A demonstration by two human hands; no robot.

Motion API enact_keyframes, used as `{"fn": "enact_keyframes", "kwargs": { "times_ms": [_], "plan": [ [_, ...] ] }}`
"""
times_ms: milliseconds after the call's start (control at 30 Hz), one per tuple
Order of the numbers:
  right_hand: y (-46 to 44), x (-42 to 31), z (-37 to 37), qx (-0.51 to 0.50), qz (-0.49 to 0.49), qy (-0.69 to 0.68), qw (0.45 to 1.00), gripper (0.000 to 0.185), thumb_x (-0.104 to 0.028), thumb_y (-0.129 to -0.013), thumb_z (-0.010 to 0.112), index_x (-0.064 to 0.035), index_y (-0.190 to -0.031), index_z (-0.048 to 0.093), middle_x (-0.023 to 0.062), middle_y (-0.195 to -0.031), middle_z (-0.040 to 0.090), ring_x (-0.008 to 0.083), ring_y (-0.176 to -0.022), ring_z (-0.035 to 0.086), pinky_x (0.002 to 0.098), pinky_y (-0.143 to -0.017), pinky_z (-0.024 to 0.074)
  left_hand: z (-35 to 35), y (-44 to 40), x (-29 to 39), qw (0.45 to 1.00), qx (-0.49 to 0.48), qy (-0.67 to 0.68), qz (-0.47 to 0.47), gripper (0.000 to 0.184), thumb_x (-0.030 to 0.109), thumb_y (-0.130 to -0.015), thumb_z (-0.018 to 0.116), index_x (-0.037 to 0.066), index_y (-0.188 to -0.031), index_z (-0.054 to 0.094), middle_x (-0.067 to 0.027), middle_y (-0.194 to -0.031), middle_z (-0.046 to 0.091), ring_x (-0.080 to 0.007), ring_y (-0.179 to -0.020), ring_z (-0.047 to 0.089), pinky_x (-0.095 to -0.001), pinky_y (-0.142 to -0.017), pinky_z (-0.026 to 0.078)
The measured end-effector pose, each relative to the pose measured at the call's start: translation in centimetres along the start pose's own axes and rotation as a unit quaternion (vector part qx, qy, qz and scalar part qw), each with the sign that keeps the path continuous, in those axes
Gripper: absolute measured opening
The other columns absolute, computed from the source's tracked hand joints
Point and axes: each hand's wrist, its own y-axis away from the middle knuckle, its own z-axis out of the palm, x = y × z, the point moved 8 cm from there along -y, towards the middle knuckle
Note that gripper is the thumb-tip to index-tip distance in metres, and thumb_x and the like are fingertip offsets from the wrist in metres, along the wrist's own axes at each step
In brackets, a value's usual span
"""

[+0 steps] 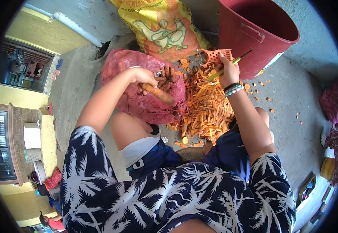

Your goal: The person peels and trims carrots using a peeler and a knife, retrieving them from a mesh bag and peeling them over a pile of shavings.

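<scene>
My left hand (pixel 143 77) is closed around the thick end of a brownish-orange carrot (pixel 159 94). The carrot extends over a red mesh sack (pixel 149 108), where more unpeeled carrots (pixel 168 73) show at the opening. My right hand (pixel 229 72), with bead bracelets at the wrist, is closed on a slim green-handled tool (pixel 215 75) with a thin dark tip. At its fingertips is an orange perforated plastic tool (pixel 215 56) with a metal-looking loop; whether it is gripped too I cannot tell. Below spreads a pile of orange carrot peelings (pixel 207 108).
A tall dark red bin (pixel 235 35) stands behind the pile, beside a yellow printed feed sack (pixel 163 31). Carrot slices (pixel 247 86) are scattered on the concrete floor (pixel 281 112). My knees flank the pile. A person (pixel 54 222) is at the far lower left.
</scene>
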Motion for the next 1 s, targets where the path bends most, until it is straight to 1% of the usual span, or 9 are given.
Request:
{"fn": "enact_keyframes", "kwargs": {
  "times_ms": [167,300,433,500,600,767,833,933,1000],
  "plan": [
    [-0.8,-1.5,0.1,-0.03,-0.004,-0.028,0.999,0.007,-0.001,-0.079,0.059,-0.0038,-0.079,0.053,0.0048,-0.066,0.057,0.0108,-0.044,0.047,0.0234,-0.04,0.0398,3.0,4.7,0.3,0.89,-0.106,0.368,0.246,0.057,0.022,-0.071,0.063,-0.006,-0.117,0.044,-0.012,-0.089,0.058,-0.0207,-0.077,0.061,-0.033,-0.068,0.052],
    [-0.8,-1.3,0.2,-0.03,0.008,0.006,1.0,0.004,-0.004,-0.083,0.057,-0.005,-0.081,0.054,0.0024,-0.067,0.055,0.01,-0.049,0.045,0.0248,-0.044,0.0394,7.8,5.5,4.1,0.815,-0.183,0.399,0.379,0.071,0.029,-0.069,0.072,-0.001,-0.125,0.039,-0.0048,-0.093,0.056,-0.014,-0.08,0.057,-0.0306,-0.073,0.049],
    [-0.1,0.3,0.8,-0.085,0.062,0.017,0.994,0.002,-0.003,-0.083,0.054,-0.0046,-0.084,0.053,0.0033,-0.067,0.054,0.0101,-0.048,0.046,0.0244,-0.045,0.0396,10.5,3.3,6.2,0.809,-0.115,0.427,0.388,0.061,0.023,-0.077,0.067,0.0,-0.126,0.039,-0.0033,-0.092,0.055,-0.0121,-0.083,0.055,-0.0266,-0.075,0.046],
    [0.6,0.1,1.4,-0.109,0.062,0.021,0.992,0.005,-0.003,-0.08,0.058,-0.0041,-0.08,0.053,0.0038,-0.068,0.058,0.0102,-0.048,0.05,0.0227,-0.043,0.0404,10.8,2.4,6.8,0.769,-0.082,0.5,0.391,0.052,0.019,-0.079,0.065,0.0,-0.121,0.042,-0.0035,-0.093,0.055,-0.0125,-0.083,0.056,-0.0271,-0.073,0.047],
    [2.2,-1.1,4.0,-0.221,-0.005,0.167,0.961,0.013,-0.004,-0.08,0.061,-0.0033,-0.089,0.053,0.002,-0.072,0.058,0.0072,-0.052,0.051,0.02,-0.045,0.0415,10.2,0.6,5.7,0.806,0.02,0.495,0.323,0.038,0.016,-0.08,0.063,0.001,-0.112,0.048,-0.003,-0.091,0.056,-0.0124,-0.081,0.056,-0.0265,-0.071,0.047],
    [5.8,1.2,7.6,-0.339,-0.019,0.343,0.876,0.034,-0.001,-0.076,0.065,-0.0005,-0.107,0.052,0.0027,-0.083,0.061,0.0069,-0.065,0.055,0.0207,-0.055,0.0462,10.6,0.2,6.2,0.811,0.021,0.468,0.352,0.026,0.013,-0.081,0.062,0.002,-0.102,0.052,-0.0026,-0.088,0.057,-0.0121,-0.078,0.057,-0.0264,-0.069,0.048],
    [5.1,1.4,7.5,-0.298,0.023,0.36,0.884,0.033,-0.001,-0.075,0.067,-0.0005,-0.105,0.054,0.0023,-0.084,0.061,0.007,-0.068,0.056,0.0217,-0.059,0.0471,10.6,0.5,6.4,0.812,0.023,0.461,0.357,0.025,0.012,-0.081,0.062,0.002,-0.101,0.053,-0.0026,-0.087,0.057,-0.0121,-0.078,0.058,-0.0265,-0.068,0.049],
    [-1.9,-1.3,5.1,-0.119,-0.244,0.321,0.908,0.019,0.0,-0.074,0.066,-0.0012,-0.09,0.056,0.0035,-0.08,0.062,0.0091,-0.068,0.056,0.0226,-0.059,0.0473,11.2,0.1,5.7,0.803,-0.028,0.48,0.351,0.029,0.009,-0.079,0.063,0.001,-0.105,0.052,-0.0027,-0.088,0.057,-0.0128,-0.079,0.058,-0.0275,-0.071,0.049],
    [-4.8,-1.7,3.3,-0.076,-0.183,0.232,0.952,0.017,-0.002,-0.076,0.065,-0.0017,-0.089,0.054,0.0045,-0.078,0.061,0.0093,-0.065,0.057,0.0227,-0.057,0.0475,11.0,0.1,5.3,0.804,-0.029,0.491,0.335,0.031,0.009,-0.079,0.063,0.001,-0.106,0.051,-0.0028,-0.089,0.057,-0.0127,-0.08,0.058,-0.027,-0.071,0.049]
  ]
}}
